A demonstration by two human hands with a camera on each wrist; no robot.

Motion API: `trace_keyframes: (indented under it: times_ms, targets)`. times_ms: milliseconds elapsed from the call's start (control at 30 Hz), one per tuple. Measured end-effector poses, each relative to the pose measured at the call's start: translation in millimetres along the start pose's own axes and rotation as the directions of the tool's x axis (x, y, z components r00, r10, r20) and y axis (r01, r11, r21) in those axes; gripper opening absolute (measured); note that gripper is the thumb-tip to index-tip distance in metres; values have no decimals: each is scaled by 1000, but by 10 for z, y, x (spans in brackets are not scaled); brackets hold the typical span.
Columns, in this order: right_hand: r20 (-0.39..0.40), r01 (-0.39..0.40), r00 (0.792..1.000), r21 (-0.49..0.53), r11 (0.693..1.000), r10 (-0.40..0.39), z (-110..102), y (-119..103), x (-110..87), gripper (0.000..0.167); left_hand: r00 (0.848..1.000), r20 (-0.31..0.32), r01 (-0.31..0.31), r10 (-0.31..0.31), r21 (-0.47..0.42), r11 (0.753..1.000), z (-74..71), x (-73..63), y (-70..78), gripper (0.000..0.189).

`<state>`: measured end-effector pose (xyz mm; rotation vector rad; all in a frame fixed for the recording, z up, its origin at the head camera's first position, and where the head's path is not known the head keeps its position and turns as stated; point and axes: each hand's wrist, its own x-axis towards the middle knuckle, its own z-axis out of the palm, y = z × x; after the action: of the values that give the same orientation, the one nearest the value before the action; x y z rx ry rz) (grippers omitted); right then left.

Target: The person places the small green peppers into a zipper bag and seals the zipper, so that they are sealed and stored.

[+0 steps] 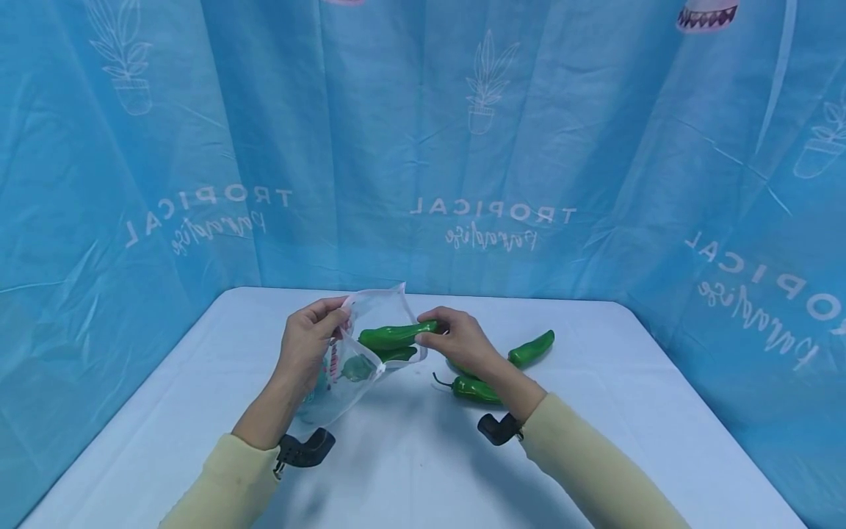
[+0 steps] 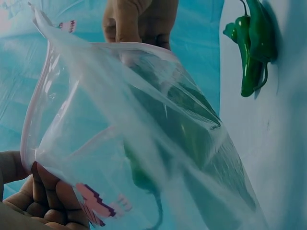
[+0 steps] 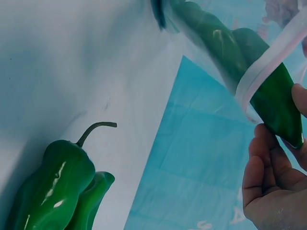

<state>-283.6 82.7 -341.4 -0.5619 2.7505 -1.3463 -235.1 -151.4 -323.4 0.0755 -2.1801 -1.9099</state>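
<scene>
The rim of a clear zip bag (image 1: pixel 344 400) is pinched between the thumb and fingers of the left hand (image 1: pixel 307 338), apparently so that its mouth gapes rightward. A green pepper (image 1: pixel 393 336) is clamped by its tapered tip in the right hand (image 1: pixel 459 342), so its body is left free inside the mouth. Its skin is glossy and gently ridged. Loose peppers (image 1: pixel 477 391) are laid to the right on the white table (image 1: pixel 396 477).

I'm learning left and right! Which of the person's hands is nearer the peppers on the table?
Right. The right hand is close by the loose peppers, pinching another pepper; the left hand is farther off, across the bag, gripping its edge.
</scene>
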Motion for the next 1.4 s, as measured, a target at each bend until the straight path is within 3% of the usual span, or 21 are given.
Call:
trace_keyframes:
  times_ms: [533, 733, 967, 1400]
  targets:
    - [12, 42, 999, -16, 999, -42, 135, -145, 44, 34, 1000, -12, -9, 9, 15, 1000, 10, 14, -5, 31]
    - [8, 21, 1000, -61, 998, -20, 218, -172, 94, 35, 1000, -6, -13, 13, 8, 1000, 10, 10, 1, 30]
    - [0, 63, 998, -122, 991, -64, 273, -224, 115, 36, 1000, -6, -8, 8, 3, 1000, 7, 8, 1, 31]
    - [-33, 30, 999, -49, 998, -32, 58, -146, -71, 37, 1000, -8, -10, 10, 3, 1000, -21, 0, 27, 32]
